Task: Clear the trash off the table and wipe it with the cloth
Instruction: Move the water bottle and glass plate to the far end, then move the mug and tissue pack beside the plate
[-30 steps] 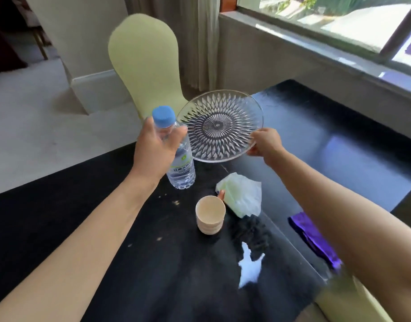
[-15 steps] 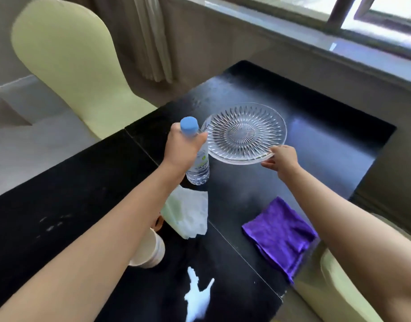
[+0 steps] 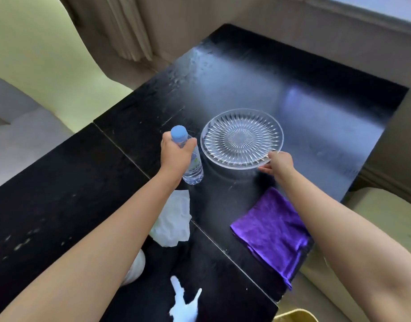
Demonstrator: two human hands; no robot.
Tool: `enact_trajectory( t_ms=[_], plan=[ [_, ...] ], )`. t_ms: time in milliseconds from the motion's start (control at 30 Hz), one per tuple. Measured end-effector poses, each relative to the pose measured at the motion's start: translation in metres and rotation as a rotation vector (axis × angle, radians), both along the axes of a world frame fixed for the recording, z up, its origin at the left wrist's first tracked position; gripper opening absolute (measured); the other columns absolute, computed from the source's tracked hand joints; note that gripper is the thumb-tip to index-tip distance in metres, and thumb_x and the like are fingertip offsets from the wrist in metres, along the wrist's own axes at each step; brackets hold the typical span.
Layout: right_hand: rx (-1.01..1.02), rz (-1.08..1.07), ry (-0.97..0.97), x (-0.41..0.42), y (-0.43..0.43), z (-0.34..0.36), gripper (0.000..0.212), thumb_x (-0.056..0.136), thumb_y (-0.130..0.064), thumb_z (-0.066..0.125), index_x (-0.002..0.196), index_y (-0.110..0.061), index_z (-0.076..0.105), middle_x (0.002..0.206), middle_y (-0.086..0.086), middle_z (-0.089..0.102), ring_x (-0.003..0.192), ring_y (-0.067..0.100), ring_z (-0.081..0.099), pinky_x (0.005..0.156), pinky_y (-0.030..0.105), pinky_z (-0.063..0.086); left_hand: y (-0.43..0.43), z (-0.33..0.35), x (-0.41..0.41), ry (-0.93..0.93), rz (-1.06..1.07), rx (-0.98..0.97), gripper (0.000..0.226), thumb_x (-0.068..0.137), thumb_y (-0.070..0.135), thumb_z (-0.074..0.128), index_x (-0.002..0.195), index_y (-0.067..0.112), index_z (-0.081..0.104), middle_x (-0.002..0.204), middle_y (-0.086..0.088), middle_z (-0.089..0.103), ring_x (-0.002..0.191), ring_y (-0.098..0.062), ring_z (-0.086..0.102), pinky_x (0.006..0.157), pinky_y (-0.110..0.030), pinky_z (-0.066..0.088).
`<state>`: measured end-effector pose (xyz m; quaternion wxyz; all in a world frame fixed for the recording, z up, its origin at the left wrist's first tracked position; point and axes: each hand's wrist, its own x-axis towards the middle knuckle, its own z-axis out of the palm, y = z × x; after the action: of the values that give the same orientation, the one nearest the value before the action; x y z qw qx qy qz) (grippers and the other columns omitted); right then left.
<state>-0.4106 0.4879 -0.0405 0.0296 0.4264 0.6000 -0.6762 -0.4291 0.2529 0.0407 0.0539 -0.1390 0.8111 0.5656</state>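
The left grip (image 3: 176, 154) curled round the bottle (image 3: 193, 169); the right grip (image 3: 279, 162) pinched the plate (image 3: 241, 138) rim, with the cloth (image 3: 272, 231) near, beneath its forearm.

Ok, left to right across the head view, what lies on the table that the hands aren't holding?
Cup, partly hidden → crumpled tissue → purple cloth. White scrap left out: it overlaps the tissue's span.

Both bare arms were stretched forward, well apart. The left hand (image 3: 175, 154) was wrapped round the upper part of an upright bottle (image 3: 193, 169), knuckles turned up. The near rim of a plate (image 3: 241, 138) was pinched by the right hand (image 3: 279, 162), thumb above, fingers beneath.
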Motion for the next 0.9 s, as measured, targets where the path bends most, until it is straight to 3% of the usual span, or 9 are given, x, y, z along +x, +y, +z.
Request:
enact_trajectory(
  t_ms=[100,233,333,433,467,533,633,800,900],
  plan=[
    [0.02,0.006,-0.011,-0.004,-0.001,-0.013,0.012,0.092,-0.001,0.046,0.083,-0.003,0.054,0.073,0.008,0.05,0.054,0.02,0.053,0.034,0.019,0.051,-0.003,-0.004,-0.003,0.025,-0.002,-0.023,0.041,0.083,0.021,0.063,0.117,0.009,0.042,0.126,-0.018,0.051,0.093,-0.016,0.051,0.073,-0.023,0.042],
    [0.085,0.01,-0.049,-0.013,-0.001,-0.02,0.009,0.087,0.003,0.05,0.094,0.001,0.055,0.073,0.008,0.055,0.045,0.02,0.059,0.036,0.022,0.053,-0.005,-0.01,-0.003,0.052,-0.027,-0.049,0.036,0.082,0.023,0.064,0.108,0.015,0.04,0.124,-0.02,0.051,0.097,-0.019,0.052,0.083,-0.03,0.043],
    [0.113,-0.007,-0.079,-0.021,0.001,-0.025,0.01,0.081,0.007,0.057,0.09,0.002,0.06,0.085,0.013,0.06,0.051,0.022,0.062,0.054,0.034,0.062,-0.003,-0.012,-0.004,0.06,-0.023,-0.058,0.037,0.083,0.025,0.063,0.108,0.016,0.038,0.126,-0.02,0.05,0.107,-0.026,0.055,0.087,-0.032,0.045],
    [0.202,-0.017,-0.092,-0.026,0.0,-0.026,0.013,0.075,0.005,0.061,0.085,0.001,0.067,0.072,0.009,0.062,0.048,0.015,0.063,0.068,0.038,0.061,-0.002,-0.012,-0.003,0.068,-0.03,-0.053,0.037,0.084,0.027,0.063,0.107,0.018,0.036,0.126,-0.019,0.049,0.112,-0.027,0.055,0.094,-0.036,0.047],
    [0.249,-0.008,-0.086,-0.026,-0.002,-0.023,0.012,0.074,0.004,0.061,0.081,-0.004,0.067,0.068,0.006,0.06,0.052,0.013,0.064,0.069,0.037,0.059,-0.002,-0.013,-0.003,0.073,-0.034,-0.054,0.038,0.085,0.028,0.063,0.109,0.017,0.036,0.126,-0.019,0.048,0.113,-0.027,0.054,0.096,-0.038,0.047],
    [0.31,0.026,-0.063,-0.024,-0.007,-0.014,0.021,0.076,0.0,0.063,0.095,-0.01,0.063,0.082,0.004,0.062,0.077,0.015,0.061,0.078,0.034,0.053,-0.002,-0.013,-0.002,0.074,-0.044,-0.058,0.043,0.086,0.028,0.062,0.116,0.013,0.037,0.126,-0.018,0.047,0.113,-0.027,0.054,0.098,-0.04,0.047],
    [0.302,0.14,0.007,-0.023,-0.009,-0.006,0.043,0.079,-0.001,0.062,0.12,-0.006,0.055,0.111,0.009,0.068,0.098,0.021,0.063,0.086,0.03,0.048,-0.001,-0.014,-0.001,0.082,-0.045,-0.054,0.049,0.085,0.031,0.063,0.122,0.009,0.037,0.126,-0.018,0.047,0.114,-0.027,0.054,0.1,-0.043,0.046],
    [0.527,0.435,-0.084,-0.015,-0.017,0.015,0.047,0.082,-0.004,0.062,0.128,-0.002,0.051,0.11,0.012,0.06,0.102,0.026,0.058,0.078,0.029,0.043,-0.002,-0.01,-0.001,0.081,-0.087,-0.025,0.056,0.085,0.038,0.063,0.126,0.01,0.035,0.128,-0.014,0.049,0.114,-0.023,0.054,0.099,-0.036,0.046],
    [0.651,0.634,-0.142,-0.007,-0.03,0.035,0.046,0.084,-0.009,0.062,0.128,0.002,0.051,0.127,0.019,0.058,0.114,0.034,0.057,0.089,0.036,0.048,-0.014,-0.001,0.002,0.025,-0.173,-0.008,0.072,0.083,0.04,0.065,0.137,0.01,0.028,0.135,-0.01,0.049,0.121,-0.02,0.051,0.097,-0.029,0.042]
  ],
)
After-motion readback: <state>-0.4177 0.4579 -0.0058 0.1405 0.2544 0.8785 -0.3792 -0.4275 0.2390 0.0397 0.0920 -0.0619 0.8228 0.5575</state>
